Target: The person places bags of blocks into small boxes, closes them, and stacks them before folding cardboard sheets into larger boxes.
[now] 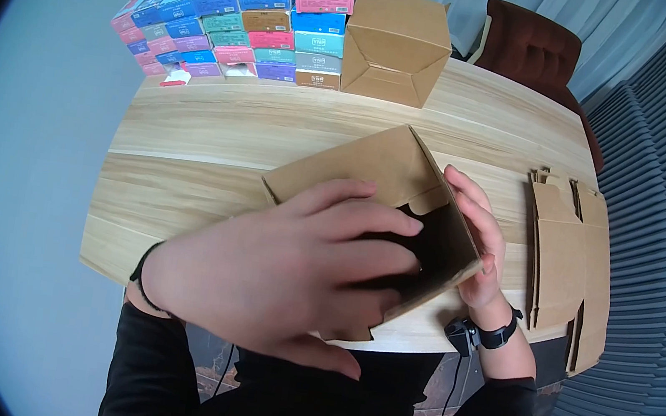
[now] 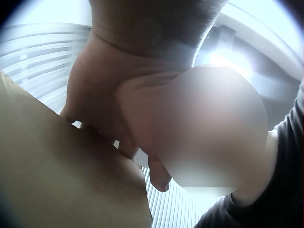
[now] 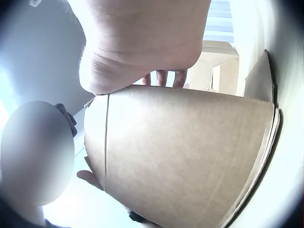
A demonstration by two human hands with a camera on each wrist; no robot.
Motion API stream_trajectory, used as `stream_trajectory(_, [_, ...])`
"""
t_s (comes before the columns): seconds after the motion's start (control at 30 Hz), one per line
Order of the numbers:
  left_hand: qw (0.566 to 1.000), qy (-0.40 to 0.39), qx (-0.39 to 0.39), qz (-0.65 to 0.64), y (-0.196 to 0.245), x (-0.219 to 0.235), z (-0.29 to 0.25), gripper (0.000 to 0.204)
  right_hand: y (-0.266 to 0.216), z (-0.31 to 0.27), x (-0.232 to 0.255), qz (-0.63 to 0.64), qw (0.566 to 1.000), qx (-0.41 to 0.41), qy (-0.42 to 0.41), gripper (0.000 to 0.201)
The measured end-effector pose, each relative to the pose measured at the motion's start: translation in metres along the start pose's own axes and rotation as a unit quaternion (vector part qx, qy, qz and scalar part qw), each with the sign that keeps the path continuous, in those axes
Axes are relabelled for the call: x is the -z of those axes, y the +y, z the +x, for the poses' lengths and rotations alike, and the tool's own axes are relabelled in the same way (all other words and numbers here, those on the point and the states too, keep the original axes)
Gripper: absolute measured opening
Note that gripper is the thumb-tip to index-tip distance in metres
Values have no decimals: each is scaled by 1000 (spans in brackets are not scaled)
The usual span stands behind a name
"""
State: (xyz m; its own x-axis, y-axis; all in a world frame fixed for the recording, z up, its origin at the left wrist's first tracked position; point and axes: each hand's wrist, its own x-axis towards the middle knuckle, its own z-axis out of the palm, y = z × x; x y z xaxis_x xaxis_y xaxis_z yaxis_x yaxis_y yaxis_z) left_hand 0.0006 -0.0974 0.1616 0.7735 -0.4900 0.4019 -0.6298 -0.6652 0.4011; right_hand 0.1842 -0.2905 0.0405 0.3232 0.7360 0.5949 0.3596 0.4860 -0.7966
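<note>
Brown cardboard box (image 1: 356, 159) near the front edge of the table (image 1: 191, 135), beneath a left hand (image 1: 293, 257) spread over its open mouth (image 1: 448, 244) and beside a right hand (image 1: 484, 232) laid loosely against its outside; apparently mid-shaping, next likely requiring the inner flap (image 1: 432, 199) pressed flat.

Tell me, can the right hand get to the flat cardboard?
Probably yes: only bare table seems to lie between the right hand and the flat cardboard, though that hand must leave the box.

The right hand (image 3: 142, 47) touches the cardboard box's (image 3: 185, 147) edge, fingers (image 3: 162, 78) partly hidden; another box (image 3: 225, 71) stands beyond.
</note>
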Motion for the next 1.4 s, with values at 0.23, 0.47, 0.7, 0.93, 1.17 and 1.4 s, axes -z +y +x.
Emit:
stream_trajectory(0.23, [1000, -2, -23, -3, 2, -6, -1, 20, 7, -2, 6, 32, 999, 17, -38, 66])
stream_trajectory(0.47, [996, -31, -56, -67, -2, -7, -3, 13, 3, 1, 5, 72, 996, 4, -50, 59])
stream_trajectory(0.7, [987, -60, -85, -123, -7, -8, 0, 18, 7, -1, 5, 39, 999, -23, -28, 61])
stream_trajectory(0.93, [978, -113, -99, -146, -11, -9, 4, 23, 4, 4, -6, 68, 996, -58, 7, 78])
stream_trajectory(1.17, [981, -120, -71, -133, -10, -14, 6, 32, 11, 1, 2, 65, 996, -54, -19, 71])
stream_trajectory(1.4, [973, -28, 55, -221, -16, -8, 3, 38, 11, -1, 2, 59, 996, -53, 33, 59])
